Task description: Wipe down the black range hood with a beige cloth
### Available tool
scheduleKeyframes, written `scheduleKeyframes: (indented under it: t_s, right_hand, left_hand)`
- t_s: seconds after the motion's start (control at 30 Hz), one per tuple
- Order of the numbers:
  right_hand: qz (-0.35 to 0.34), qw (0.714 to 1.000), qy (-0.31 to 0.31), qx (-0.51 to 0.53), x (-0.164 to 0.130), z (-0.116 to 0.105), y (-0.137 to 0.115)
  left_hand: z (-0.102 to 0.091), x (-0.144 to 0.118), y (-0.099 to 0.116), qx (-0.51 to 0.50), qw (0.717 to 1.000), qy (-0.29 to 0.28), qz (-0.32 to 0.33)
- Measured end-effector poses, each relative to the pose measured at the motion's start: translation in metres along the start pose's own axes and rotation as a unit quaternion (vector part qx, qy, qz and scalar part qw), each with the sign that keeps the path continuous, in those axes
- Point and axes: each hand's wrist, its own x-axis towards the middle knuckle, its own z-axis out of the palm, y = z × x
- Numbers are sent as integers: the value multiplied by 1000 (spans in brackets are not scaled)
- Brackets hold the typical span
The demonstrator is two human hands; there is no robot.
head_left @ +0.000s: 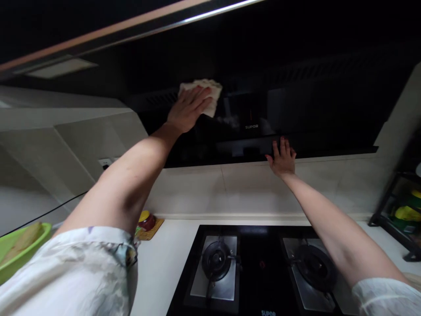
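My left hand (pixel 188 109) presses a pale cloth (pixel 210 90) flat against the glossy black front of the range hood (pixel 322 101), left of its SUPOR logo. The cloth shows above and to the right of my fingers. My right hand (pixel 282 158) rests with fingers spread on the lower edge of the hood, where it meets the pale wall tiles. It holds nothing.
Below lies a black gas hob (pixel 253 267) with two burners on a white counter. A green bowl (pixel 13 254) sits at the far left, a small red and yellow item (pixel 146 219) on a mat by the wall, a black rack (pixel 399 210) at right.
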Motion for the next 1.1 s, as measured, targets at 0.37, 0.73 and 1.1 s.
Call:
scheduleKeyframes:
  t_s: [0.37, 0.73, 1.1]
  right_hand:
    - [-5, 999, 18, -34, -1, 2, 13]
    - [-8, 1000, 17, -22, -1, -2, 11]
    - [-14, 998, 14, -57, -2, -6, 12]
  left_hand:
    - [75, -125, -54, -124, 890, 163, -408]
    - [163, -64, 80, -119, 878, 158, -436]
    - [152, -70, 119, 1, 999, -42, -35]
